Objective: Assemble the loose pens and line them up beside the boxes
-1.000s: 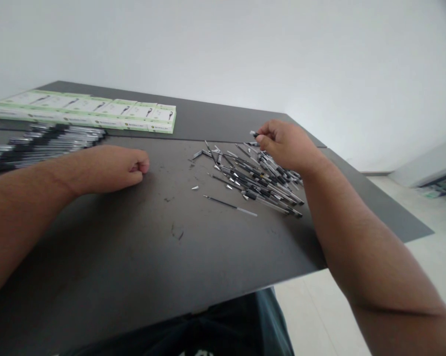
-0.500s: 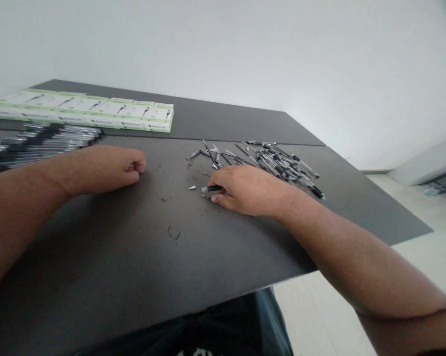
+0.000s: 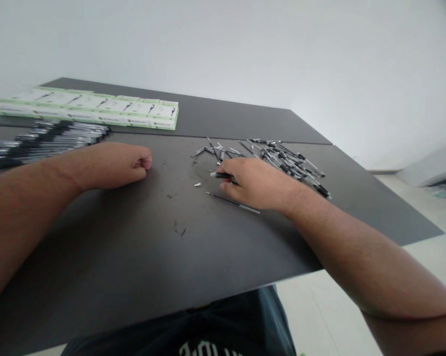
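My right hand (image 3: 250, 183) is closed round a pen barrel (image 3: 223, 175) with a black grip, just above the table. Below that hand a thin ink refill (image 3: 233, 203) lies by itself, apart from the fingers. Left of the barrel is a small silver pen tip (image 3: 197, 185). My left hand (image 3: 128, 165) rests on the table as a fist, thumb against curled fingers, and whatever may be inside is hidden. Behind the right hand lie loose clips and refills (image 3: 210, 150), partly covered by it. A pile of pens or barrels (image 3: 293, 165) spreads to its right.
A row of black-gripped pens (image 3: 56, 138) lies behind my left forearm. Green-and-white boxes (image 3: 134, 112) stand in a line on the far table, past a seam. Dark marks (image 3: 180, 229) spot the grey tabletop (image 3: 141, 257), whose front edge is close to my body.
The refill, mostly covered by my right hand before, now lies in full view on the table. My right hand has moved slightly away from me with the barrel. My left fist stays put.
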